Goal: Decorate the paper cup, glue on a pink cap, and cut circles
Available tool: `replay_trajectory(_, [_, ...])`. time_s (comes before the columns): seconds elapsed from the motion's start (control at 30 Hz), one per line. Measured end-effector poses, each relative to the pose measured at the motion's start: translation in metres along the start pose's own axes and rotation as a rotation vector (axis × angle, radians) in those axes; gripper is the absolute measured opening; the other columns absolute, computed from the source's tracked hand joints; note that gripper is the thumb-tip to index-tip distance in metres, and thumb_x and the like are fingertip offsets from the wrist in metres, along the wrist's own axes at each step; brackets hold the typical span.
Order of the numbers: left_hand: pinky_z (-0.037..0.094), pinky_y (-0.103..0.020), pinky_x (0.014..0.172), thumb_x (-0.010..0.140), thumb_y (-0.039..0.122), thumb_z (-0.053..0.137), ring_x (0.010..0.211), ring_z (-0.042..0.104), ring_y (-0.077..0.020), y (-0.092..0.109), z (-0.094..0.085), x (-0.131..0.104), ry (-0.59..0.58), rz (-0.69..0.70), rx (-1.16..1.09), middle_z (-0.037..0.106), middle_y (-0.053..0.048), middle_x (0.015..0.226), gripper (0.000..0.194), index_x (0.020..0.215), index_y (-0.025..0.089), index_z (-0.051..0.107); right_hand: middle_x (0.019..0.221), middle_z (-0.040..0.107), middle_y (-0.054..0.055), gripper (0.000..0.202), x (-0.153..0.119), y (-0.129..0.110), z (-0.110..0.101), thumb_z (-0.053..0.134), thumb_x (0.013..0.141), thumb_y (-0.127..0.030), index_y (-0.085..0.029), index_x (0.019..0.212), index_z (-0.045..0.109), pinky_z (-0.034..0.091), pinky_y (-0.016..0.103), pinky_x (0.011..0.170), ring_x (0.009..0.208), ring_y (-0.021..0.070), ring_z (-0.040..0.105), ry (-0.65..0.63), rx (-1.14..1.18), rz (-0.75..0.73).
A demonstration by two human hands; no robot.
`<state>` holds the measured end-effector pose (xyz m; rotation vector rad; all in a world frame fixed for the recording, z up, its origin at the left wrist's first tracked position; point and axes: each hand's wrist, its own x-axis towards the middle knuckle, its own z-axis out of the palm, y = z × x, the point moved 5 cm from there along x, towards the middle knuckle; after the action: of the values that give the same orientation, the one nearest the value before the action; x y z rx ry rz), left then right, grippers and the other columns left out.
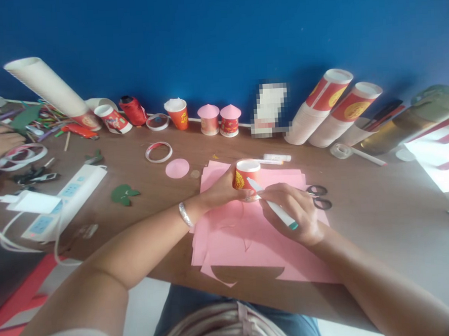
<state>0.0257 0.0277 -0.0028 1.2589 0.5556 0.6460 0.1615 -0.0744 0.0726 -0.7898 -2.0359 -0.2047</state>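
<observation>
In L hand (221,191), betw. clamped fingers, sits a red, gold-printed paper cup (241,179), w/ R hand (296,210) pinching a slim white, green-ended marker (284,216) alongside; prob. marking step, next stroke needs cup steady.

Wall (201,37) was solid deep blue, right behind a brown tabletop (129,161). Floor (145,304) below looked really pale, and there was kinda greyish glare (410,212) washing over the tabletop's right side.
</observation>
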Motion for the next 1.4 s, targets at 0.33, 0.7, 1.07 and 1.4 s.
replay_trajectory(0.33, [0.050,-0.030,0.077,0.067,0.040,0.095,0.098,0.060,-0.0195,0.003,0.001,0.001,0.000,0.040,0.051,0.060,-0.006,0.109,0.074,0.125,0.022,0.053,0.096,0.073,0.008,0.032,-0.006,0.003,0.007,0.060,0.095,-0.005,-0.016,0.125,0.060,0.063,0.032,0.070,0.082,0.0181,0.071,-0.083,0.011,0.013])
replay_trajectory(0.7, [0.055,-0.033,0.075,0.072,0.037,0.091,0.093,0.066,-0.0196,0.003,0.001,-0.002,-0.021,-0.027,-0.030,0.064,-0.006,0.109,0.068,0.126,0.023,0.051,0.089,0.071,0.006,0.035,-0.001,0.002,0.004,0.059,0.094,-0.004,-0.018,0.127,0.059,0.060,0.031,0.064,0.075,0.0181,0.069,-0.054,-0.052,0.001])
replay_trajectory(1.07, [0.052,-0.030,0.072,0.076,0.031,0.087,0.082,0.067,-0.0170,0.005,0.000,-0.001,-0.106,0.008,-0.124,0.070,-0.004,0.092,0.053,0.117,0.019,0.057,0.091,0.072,0.007,0.033,0.002,0.004,-0.002,0.063,0.091,-0.001,-0.017,0.120,0.061,0.060,0.031,0.064,0.076,0.0184,0.070,-0.019,-0.047,0.018])
replay_trajectory(1.4, [0.052,-0.032,0.079,0.073,0.028,0.087,0.084,0.065,-0.0159,0.012,0.002,0.001,-0.127,0.019,-0.181,0.069,-0.003,0.091,0.037,0.102,0.018,0.065,0.088,0.073,0.003,0.027,0.002,0.010,-0.006,0.064,0.091,-0.002,-0.019,0.113,0.063,0.062,0.028,0.066,0.077,0.0162,0.072,0.041,-0.082,0.106])
